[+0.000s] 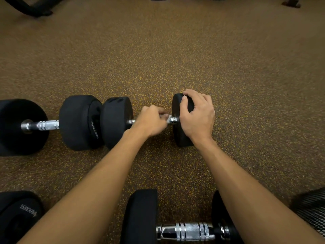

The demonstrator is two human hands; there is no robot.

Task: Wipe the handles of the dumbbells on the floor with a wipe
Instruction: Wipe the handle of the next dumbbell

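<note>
- Closest in, near dumbbell [186,231] lying crosswise on the floor [175,59], knurled chrome bar bare between both forearms; another black head [17,213] at bottom left, a mesh thing [311,212] at bottom right.
- Further out, middle dumbbell [117,120] in play: left hand [151,122] curled down over its handle [173,120], fingers [161,110] closed round the bar.
- Pale scrap at those fingertips, probably the wipe [169,118]; too little showing to be sure.
- Right hand [197,117] clamped over the end weight [182,136], thumb and fingers wrapped on the rim, apparently pinning against roll.
- Handling call: heavy, rigid, round-headed, so prone to rolling; steel bar hard and knurled, likely to snag a thin, soft wipe. Best steadied by the head, wiped by twisting round the bar.
- Room: left dumbbell [47,125] head to head on the left, touching or just beside, impossible to tell which, so no sliding that way; open floor beyond and to the right, machine feet [38,11] well apart at the far edge.
</note>
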